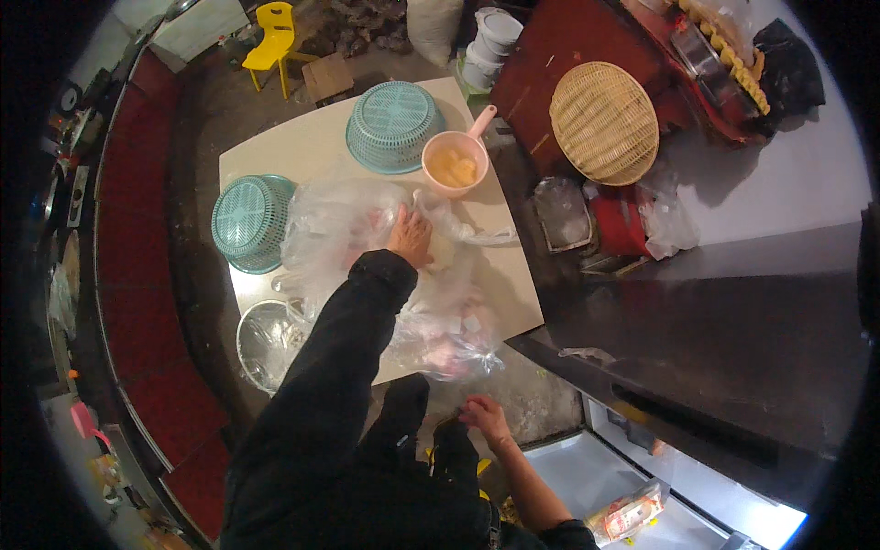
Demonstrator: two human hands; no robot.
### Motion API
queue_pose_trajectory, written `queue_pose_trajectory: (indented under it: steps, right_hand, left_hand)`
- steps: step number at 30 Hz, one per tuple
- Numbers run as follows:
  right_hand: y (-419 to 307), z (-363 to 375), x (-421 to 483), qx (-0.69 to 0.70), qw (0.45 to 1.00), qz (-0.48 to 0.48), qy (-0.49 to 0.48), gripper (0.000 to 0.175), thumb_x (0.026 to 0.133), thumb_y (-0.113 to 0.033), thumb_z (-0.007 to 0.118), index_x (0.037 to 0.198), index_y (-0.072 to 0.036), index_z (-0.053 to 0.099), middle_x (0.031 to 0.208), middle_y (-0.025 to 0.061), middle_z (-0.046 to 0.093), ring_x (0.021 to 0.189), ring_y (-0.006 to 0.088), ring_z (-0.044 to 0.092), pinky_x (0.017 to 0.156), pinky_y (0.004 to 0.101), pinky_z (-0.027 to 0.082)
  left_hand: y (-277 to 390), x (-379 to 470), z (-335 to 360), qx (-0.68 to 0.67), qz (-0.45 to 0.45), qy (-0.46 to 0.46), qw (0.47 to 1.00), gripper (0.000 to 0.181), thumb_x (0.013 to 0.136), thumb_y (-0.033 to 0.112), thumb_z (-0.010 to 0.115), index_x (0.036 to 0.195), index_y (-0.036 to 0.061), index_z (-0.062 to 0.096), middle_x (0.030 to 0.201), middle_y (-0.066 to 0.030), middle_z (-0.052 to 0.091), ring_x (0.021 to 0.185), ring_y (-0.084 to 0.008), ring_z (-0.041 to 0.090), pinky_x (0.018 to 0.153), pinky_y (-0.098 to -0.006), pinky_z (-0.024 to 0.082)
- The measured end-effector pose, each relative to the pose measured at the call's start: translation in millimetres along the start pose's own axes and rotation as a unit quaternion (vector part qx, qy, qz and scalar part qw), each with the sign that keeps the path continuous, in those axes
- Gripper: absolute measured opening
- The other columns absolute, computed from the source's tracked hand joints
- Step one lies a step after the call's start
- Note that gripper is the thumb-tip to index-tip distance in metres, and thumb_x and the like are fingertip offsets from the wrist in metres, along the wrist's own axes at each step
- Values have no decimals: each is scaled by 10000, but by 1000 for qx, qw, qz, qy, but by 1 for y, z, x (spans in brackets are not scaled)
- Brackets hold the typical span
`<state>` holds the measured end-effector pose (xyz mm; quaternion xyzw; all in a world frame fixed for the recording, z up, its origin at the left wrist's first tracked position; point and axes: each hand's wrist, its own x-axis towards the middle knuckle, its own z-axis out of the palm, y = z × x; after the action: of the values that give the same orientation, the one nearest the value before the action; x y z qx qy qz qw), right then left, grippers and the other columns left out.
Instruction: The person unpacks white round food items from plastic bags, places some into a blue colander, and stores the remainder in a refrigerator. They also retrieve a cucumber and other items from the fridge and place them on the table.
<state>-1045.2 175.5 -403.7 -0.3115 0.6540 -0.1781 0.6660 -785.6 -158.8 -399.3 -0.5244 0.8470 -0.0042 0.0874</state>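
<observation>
My left hand [411, 237] reaches in a black sleeve to the middle of the pale table [509, 289]. Its fingers rest on a clear plastic bag [323, 220] with pinkish contents; I cannot tell whether they grip it. A pale item [443, 254] shows beside the hand, under plastic. Nearer to me, a second clear bag [447, 344] with pinkish contents lies at the table's front edge. My right hand [487, 418] hangs low before my legs, off the table, with its fingers curled in and nothing seen in it.
Two upturned green plastic colanders [395, 124] [247, 216] and a pink ladle-like scoop [455, 165] with yellowish contents stand on the table. A plastic-covered round container [271, 344] is at the left. An opened refrigerator drawer [584, 474] with a package [629, 512] lies at lower right. A yellow chair [275, 41] stands beyond.
</observation>
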Motion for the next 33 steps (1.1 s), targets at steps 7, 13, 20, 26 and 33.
queue_pose_trajectory:
  steps: [7,13,20,26,33]
  right_hand:
    - [24,-1,48,-196,970,-142,-30,264,936,-201,539,1125,-27,598,916,80,649,760,188,663,641,300,521]
    - [-35,10,46,-77,995,-66,-18,260,934,-197,551,1128,-30,598,942,77,649,773,178,661,651,293,529]
    - [-60,13,26,64,997,0,-39,258,941,-211,552,1144,-58,598,998,80,658,798,187,668,657,302,529]
    - [-69,25,12,43,998,5,-36,255,946,-214,550,1144,-61,596,996,68,657,791,185,667,649,310,523]
    - [-104,35,-16,41,993,-111,-25,227,950,-159,544,1144,-46,576,1001,62,640,783,159,646,661,302,516]
  left_hand:
    - [-12,-6,-22,-85,14,-22,996,241,822,276,619,971,93,668,1091,-104,627,1039,-259,562,947,-471,355]
    - [50,-134,35,-114,-33,-23,993,297,809,223,595,1071,83,614,1006,-131,612,991,-310,605,801,-470,462]
    - [38,-145,29,-310,-67,-110,942,387,860,246,589,1168,11,571,956,-174,611,797,-282,647,665,-409,492]
    - [-24,-140,-67,-717,-292,-66,630,564,882,285,664,1294,-57,485,949,-98,662,804,-119,610,682,-272,485]
    - [-22,-151,-88,-792,-170,52,585,295,887,149,628,1164,55,599,981,-11,661,875,-102,603,777,-281,491]
